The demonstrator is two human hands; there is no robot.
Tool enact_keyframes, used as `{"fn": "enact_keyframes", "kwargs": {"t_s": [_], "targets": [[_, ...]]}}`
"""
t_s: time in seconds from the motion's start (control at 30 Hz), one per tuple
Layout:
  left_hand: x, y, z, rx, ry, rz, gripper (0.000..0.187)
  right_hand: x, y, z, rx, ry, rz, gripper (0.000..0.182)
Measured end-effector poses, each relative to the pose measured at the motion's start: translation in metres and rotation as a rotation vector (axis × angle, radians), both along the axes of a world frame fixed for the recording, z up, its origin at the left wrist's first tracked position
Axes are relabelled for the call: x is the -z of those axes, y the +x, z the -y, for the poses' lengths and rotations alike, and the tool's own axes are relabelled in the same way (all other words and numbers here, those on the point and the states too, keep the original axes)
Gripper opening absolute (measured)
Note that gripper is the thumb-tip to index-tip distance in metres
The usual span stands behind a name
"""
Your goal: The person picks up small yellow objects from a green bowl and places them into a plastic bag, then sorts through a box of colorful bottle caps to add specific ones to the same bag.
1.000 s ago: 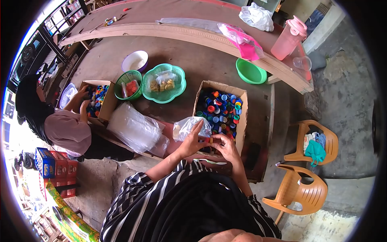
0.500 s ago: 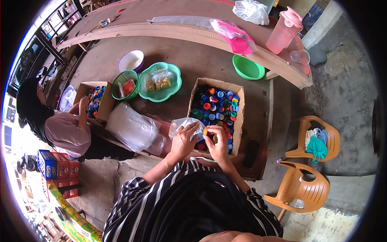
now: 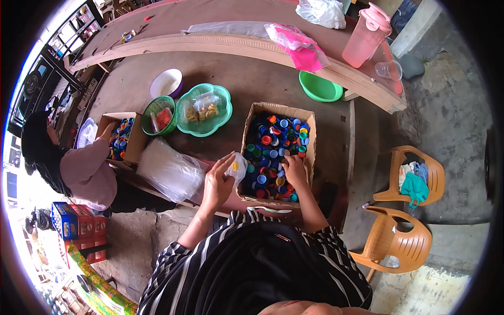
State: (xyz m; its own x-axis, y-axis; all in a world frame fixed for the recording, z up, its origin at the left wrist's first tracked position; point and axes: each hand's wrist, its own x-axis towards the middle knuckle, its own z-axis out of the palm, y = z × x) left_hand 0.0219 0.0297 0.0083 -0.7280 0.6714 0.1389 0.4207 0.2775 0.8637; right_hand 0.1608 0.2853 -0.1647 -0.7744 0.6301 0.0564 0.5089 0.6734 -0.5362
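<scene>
Bottle caps [image 3: 275,152], mixed colours, fill an open cardboard box [image 3: 310,157] on the table [image 3: 247,79]. Right hand [image 3: 295,169] rests down among the caps at the box's near side; whether its grip is closed on one, cannot tell. Left hand [image 3: 218,181] has its grip clamped on a small clear bag [image 3: 237,167] with a yellow cap visible inside, just beside the box wall. Risks, as judged: the thin bag sags or tips and spills; a cap slips off the table edge.
</scene>
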Motion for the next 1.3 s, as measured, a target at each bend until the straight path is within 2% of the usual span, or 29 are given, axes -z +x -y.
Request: {"fn": "enact_keyframes", "kwargs": {"t_s": [0.1, 0.17, 0.27, 0.4, 0.5, 0.7, 0.9, 1.0, 1.23, 1.3], "targets": [[-0.006, -0.005, 0.001, -0.054, -0.013, 0.061, 0.063, 0.005, -0.003, 0.003, 0.018, 0.011, 0.057, 0.022], [-0.001, -0.008, 0.002, -0.059, -0.014, 0.009, 0.063, 0.001, -0.004, 0.001, 0.057, -0.031, 0.071, 0.021], [-0.002, -0.007, 0.001, -0.058, -0.017, 0.029, 0.063, 0.019, -0.004, -0.009, 0.067, -0.028, -0.082, 0.019], [0.003, -0.003, -0.001, -0.011, -0.012, 0.044, 0.063, 0.016, 0.005, -0.014, 0.099, -0.128, -0.162, 0.010], [0.002, 0.001, -0.001, 0.007, -0.006, 0.066, 0.063, 0.009, 0.009, -0.012, 0.129, -0.222, -0.226, 0.009], [0.010, 0.002, 0.008, 0.021, 0.000, 0.010, 0.063, -0.012, 0.015, 0.006, 0.097, -0.637, -0.292, 0.009], [0.006, 0.007, 0.017, 0.027, 0.005, 0.021, 0.062, -0.019, 0.019, 0.025, 0.046, -0.357, -0.228, 0.010], [0.008, 0.009, 0.021, 0.029, 0.013, 0.021, 0.062, -0.032, 0.021, 0.032, 0.051, -0.309, -0.227, 0.010], [0.009, -0.003, 0.027, 0.036, 0.056, -0.069, 0.062, -0.046, 0.024, 0.040, 0.084, -0.400, -0.323, 0.010], [0.002, -0.009, 0.029, 0.036, 0.047, 0.040, 0.062, -0.047, 0.024, 0.044, 0.085, -0.391, -0.321, 0.011]]}}
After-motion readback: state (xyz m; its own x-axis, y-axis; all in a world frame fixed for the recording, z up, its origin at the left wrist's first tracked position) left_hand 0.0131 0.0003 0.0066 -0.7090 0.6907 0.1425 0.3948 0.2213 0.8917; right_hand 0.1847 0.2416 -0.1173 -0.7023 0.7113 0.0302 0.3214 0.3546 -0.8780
